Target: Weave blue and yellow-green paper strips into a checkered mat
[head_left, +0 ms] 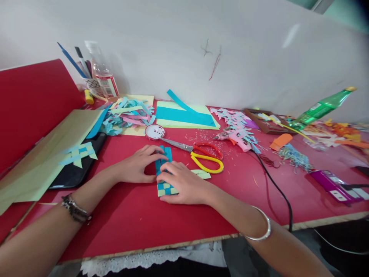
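Note:
A small weave of blue and pale green paper strips [165,190] lies flat on the red tabletop, its blue strips running away from me. At its left edge is my left hand [141,164], with curved fingertips on the blue strips and the thumb by the side of the weave. My right hand [186,184] covers the middle and right of it, fingers bent over the strips and thumb at the near edge. Part of the weave is hidden under this hand. Just beyond lie scissors [196,150] with red and yellow handles. A pale green strip [203,174] shows behind my right hand.
A round white lid [155,132] and a pile of paper scraps [129,115] lie beyond my left hand. Right of the scissors are a pink glue gun [235,139] with a black cord and a purple power socket [336,186]. A black phone [77,169] lies left.

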{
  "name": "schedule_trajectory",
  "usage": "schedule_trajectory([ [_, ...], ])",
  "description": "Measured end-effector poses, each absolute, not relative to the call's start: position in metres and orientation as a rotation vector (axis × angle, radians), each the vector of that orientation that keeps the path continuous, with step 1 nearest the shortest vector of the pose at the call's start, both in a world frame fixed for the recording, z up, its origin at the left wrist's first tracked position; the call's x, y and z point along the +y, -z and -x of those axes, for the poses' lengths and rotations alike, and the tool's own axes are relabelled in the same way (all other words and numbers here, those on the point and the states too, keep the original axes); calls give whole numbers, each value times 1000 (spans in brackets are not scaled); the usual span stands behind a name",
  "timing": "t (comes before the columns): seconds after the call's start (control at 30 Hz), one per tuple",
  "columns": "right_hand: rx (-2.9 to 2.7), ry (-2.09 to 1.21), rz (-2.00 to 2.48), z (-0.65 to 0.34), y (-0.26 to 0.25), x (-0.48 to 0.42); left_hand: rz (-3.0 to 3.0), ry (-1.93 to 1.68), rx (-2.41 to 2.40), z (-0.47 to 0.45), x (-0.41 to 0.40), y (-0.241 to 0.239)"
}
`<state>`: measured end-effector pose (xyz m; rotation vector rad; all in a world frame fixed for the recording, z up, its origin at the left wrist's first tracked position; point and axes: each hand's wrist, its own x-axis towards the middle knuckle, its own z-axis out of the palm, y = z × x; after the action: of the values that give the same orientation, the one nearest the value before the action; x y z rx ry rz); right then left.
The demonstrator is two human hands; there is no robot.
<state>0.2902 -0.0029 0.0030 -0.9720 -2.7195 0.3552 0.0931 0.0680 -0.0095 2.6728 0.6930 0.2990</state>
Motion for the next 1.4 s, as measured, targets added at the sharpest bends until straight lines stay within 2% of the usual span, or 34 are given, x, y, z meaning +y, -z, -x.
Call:
schedule_trajectory([
  [0.3,-2728,-388,899,-283,2,-6,-2681,-516,701,-94,69,-2],
  [0.57,-2642,-560,808,-292,-8,-5,-2692,-566,775,-95,71,-3],
  [0.73,-2628,-627,852,-296,-8,-4,-2626,-405,808,-94,68,-4],
  [0.97,-2703,-554,844,-291,-4,-5,-2646,-79,719,-93,57,-10],
  [1.4,-2689,-534,885,-289,-3,-7,-2740,32,859,-95,40,-8],
])
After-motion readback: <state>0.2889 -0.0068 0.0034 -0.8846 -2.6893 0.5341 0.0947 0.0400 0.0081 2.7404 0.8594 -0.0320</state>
